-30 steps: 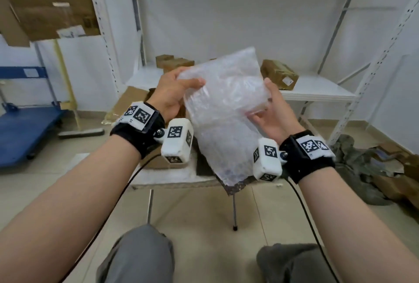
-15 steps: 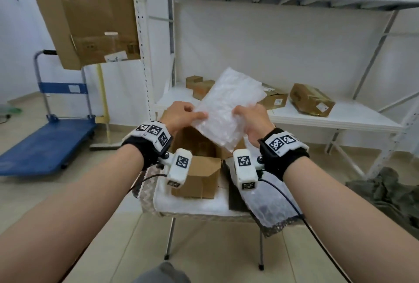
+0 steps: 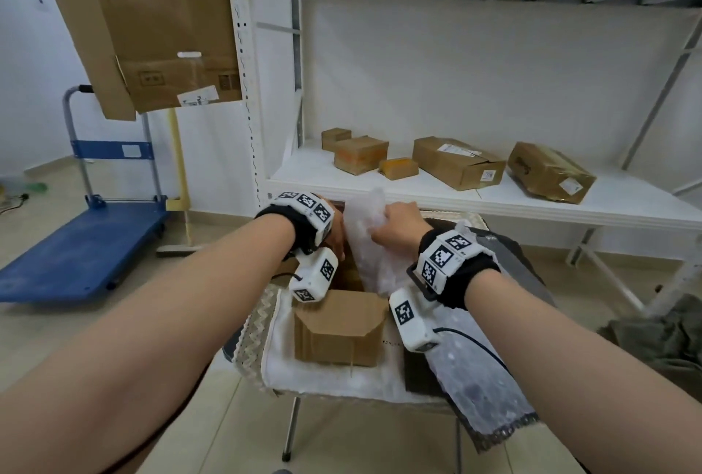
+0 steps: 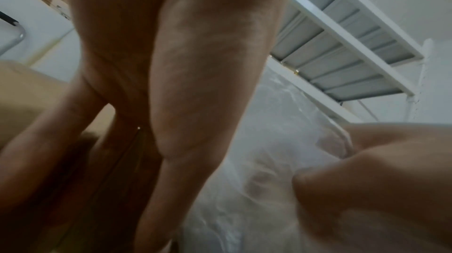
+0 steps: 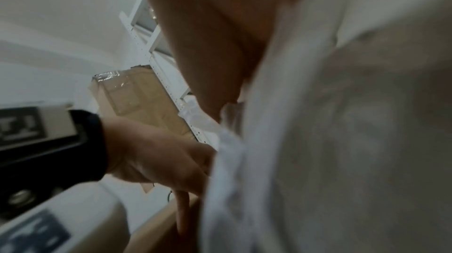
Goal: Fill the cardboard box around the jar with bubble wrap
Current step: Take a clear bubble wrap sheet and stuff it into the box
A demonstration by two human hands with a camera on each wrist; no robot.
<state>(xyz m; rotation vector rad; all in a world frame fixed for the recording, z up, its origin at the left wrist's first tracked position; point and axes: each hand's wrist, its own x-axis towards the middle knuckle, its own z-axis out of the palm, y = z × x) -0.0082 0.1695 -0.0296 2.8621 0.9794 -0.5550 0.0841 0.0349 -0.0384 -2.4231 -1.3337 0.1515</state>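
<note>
Head view shows the clear crinkly bubble wrap sheet (image 3: 366, 245) standing up in the open brown cardboard box (image 3: 338, 325) on the worktop (image 3: 323, 374). Right hand (image 3: 399, 226) grips its top. Left hand (image 3: 336, 234) touches its side; I cannot tell its grip.

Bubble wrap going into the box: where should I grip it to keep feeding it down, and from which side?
Grip the bubble wrap at its free top end, which stands up out of the box, pinching from both sides as the left hand and right hand do now. Its lower part is already inside, so probably push downward from above.
</note>
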